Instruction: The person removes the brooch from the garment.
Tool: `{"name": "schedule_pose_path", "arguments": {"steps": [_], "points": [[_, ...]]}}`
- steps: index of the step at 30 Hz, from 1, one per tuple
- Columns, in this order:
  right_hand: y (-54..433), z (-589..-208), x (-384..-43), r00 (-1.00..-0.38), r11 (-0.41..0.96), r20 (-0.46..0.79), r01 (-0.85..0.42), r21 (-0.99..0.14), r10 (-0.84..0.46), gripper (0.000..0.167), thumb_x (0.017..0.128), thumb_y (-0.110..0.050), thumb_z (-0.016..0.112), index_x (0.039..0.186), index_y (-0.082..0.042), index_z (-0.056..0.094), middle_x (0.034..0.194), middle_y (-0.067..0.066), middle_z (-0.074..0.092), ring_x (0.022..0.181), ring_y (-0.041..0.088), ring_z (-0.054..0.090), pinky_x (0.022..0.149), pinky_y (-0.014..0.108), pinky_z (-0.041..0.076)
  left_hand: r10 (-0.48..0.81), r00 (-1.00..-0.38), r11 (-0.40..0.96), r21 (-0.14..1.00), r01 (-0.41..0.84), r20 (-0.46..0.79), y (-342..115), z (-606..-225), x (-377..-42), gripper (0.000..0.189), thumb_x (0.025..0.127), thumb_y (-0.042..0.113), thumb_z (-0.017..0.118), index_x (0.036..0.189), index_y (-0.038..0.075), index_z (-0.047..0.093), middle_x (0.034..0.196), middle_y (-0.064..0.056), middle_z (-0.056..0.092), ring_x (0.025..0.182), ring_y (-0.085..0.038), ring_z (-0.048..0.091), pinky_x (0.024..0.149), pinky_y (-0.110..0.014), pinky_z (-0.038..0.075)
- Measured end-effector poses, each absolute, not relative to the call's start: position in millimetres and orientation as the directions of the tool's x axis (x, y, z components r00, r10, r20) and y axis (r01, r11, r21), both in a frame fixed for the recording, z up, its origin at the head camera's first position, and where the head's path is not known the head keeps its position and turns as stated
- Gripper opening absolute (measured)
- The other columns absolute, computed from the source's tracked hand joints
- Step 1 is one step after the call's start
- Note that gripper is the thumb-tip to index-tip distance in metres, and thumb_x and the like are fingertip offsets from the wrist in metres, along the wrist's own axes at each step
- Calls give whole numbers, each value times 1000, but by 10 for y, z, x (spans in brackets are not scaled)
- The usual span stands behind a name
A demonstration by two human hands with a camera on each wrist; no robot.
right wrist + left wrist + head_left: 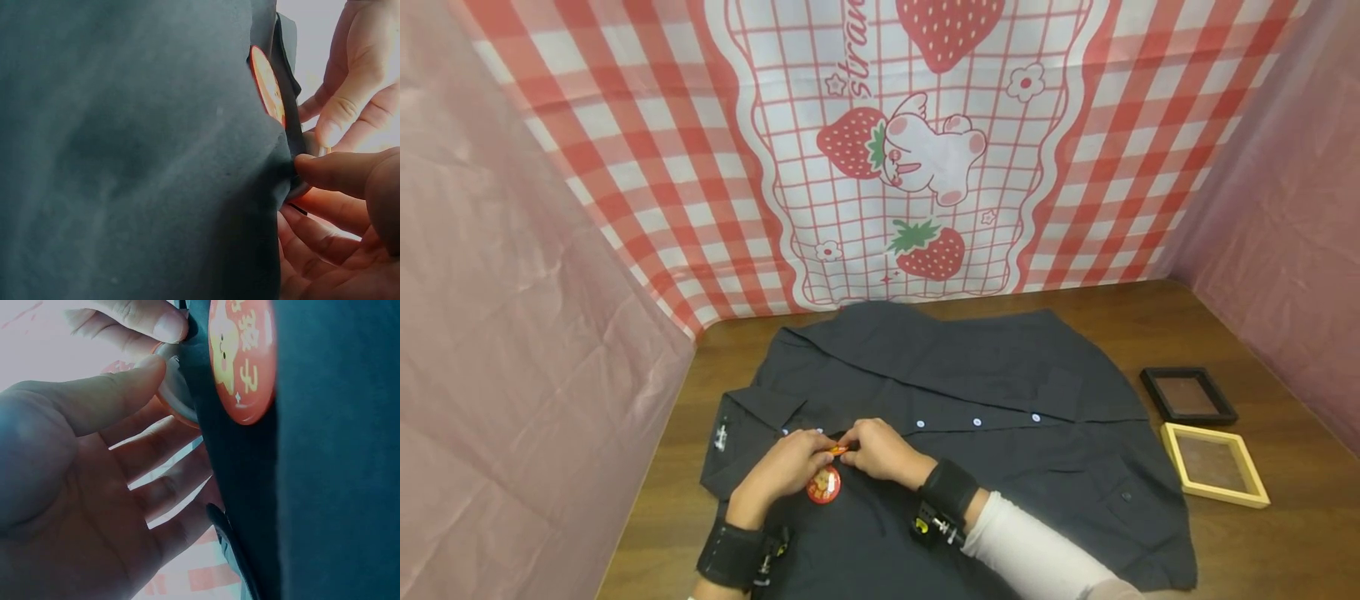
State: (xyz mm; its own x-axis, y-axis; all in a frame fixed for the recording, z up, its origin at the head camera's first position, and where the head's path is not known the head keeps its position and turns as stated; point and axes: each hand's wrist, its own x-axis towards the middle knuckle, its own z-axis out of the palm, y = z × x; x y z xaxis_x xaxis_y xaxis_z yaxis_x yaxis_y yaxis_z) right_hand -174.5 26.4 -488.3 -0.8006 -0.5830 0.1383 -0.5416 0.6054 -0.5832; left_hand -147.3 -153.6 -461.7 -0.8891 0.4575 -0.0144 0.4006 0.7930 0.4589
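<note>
A dark button-up shirt (985, 367) lies spread on the table, its collar to the left. A round red pin badge (823, 485) with a yellow cartoon figure sits on the shirt front. Just above it, both hands hold a second, orange-rimmed pin badge (837, 450) at the shirt's front edge. My left hand (784, 468) pinches it, thumb on its silvery back (177, 387) and fingers behind. From the other side my right hand (880, 450) pinches the badge together with the shirt edge, its thumb (331, 172) against the dark cloth. The badge's pin is mostly hidden.
On the right of the wooden table (658, 492) lie a black frame (1221, 408) and, nearer, a pale yellow frame (1251, 487). White buttons (977, 422) run along the shirt front. A red checked cloth (677, 167) hangs behind, with pink cloth (542, 333) at the sides.
</note>
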Motion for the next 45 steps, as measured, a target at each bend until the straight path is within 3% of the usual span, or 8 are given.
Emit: {"name": "schedule_pose_path", "arguments": {"steps": [8, 20, 32, 39, 45], "points": [[259, -4915, -1783, -804, 601, 123, -526, -602, -581, 11, 85, -12, 73, 94, -8, 77, 84, 5, 70, 72, 14, 60, 64, 24, 46, 414, -910, 816, 459, 353, -36, -1516, -4663, -1513, 19, 95, 11, 59, 106, 4, 73, 100, -8, 73, 96, -28, 67, 89, -48, 51], [269, -4924, -1850, -812, 592, 121, -510, -624, -571, 13, 89, -14, 69, 96, -7, 77, 91, 6, 75, 80, 17, 67, 71, 29, 52, 378, -926, 831, 448, 329, -22, -1499, -4725, -1570, 21, 97, 14, 57, 109, 4, 71, 102, -8, 72, 100, -29, 66, 94, -48, 49], [267, -4907, -1840, -827, 618, 97, -487, -617, -554, 13, 88, -15, 69, 94, -7, 77, 89, 5, 74, 77, 14, 64, 69, 29, 50, 327, -944, 824, 475, 308, 46, -1493, -4745, -1562, 18, 97, 20, 59, 100, 9, 73, 96, -3, 74, 93, -23, 68, 88, -45, 52], [265, -4894, -1844, -834, 633, 74, -469, -616, -546, 15, 88, -17, 70, 96, -7, 76, 88, 4, 74, 74, 11, 62, 68, 24, 49, 295, -954, 818, 500, 284, 58, -1497, -4749, -1577, 18, 95, 26, 62, 98, 12, 74, 93, 0, 74, 91, -22, 67, 93, -45, 49], [276, -4921, -1822, -859, 601, 137, -451, -660, -494, 10, 86, -15, 72, 92, -8, 76, 79, 1, 67, 70, 9, 58, 63, 21, 46, 271, -958, 812, 514, 277, 90, -1506, -4765, -1581, 16, 93, 27, 65, 96, 15, 75, 91, 2, 74, 89, -20, 66, 86, -43, 51]]}}
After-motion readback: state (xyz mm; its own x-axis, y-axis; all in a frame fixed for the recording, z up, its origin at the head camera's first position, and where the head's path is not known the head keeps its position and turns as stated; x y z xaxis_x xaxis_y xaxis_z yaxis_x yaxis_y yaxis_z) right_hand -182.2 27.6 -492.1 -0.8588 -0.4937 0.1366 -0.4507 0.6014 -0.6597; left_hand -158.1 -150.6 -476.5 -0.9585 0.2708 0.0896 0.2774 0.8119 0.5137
